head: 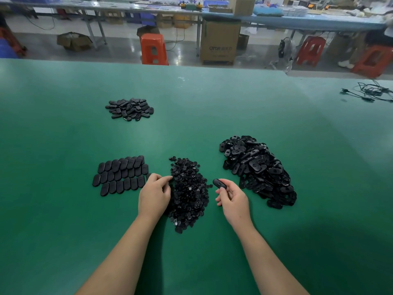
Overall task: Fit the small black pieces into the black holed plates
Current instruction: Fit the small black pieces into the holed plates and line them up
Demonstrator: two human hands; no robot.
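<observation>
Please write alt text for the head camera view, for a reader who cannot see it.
A person's right hand holds one black plate while the left hand reaches into a pile of small black pieces on a green table. More plates lie heaped right and in rows left.

1. A green worktop is filling the near view, with light glaring softly off its middle.
2. A tangle of black cables is lying at its far right edge.
3. Grey glossy floor is stretching beyond it, reflecting the overhead light.
4. An orange stool is standing just past the worktop's far edge; two red stools are standing to the right.
5. A tall carton is sitting under a long blue bench, which is carrying boxes and bags.
6. An open box is resting on the floor at left.
7. A small fan is standing near the carton.
</observation>
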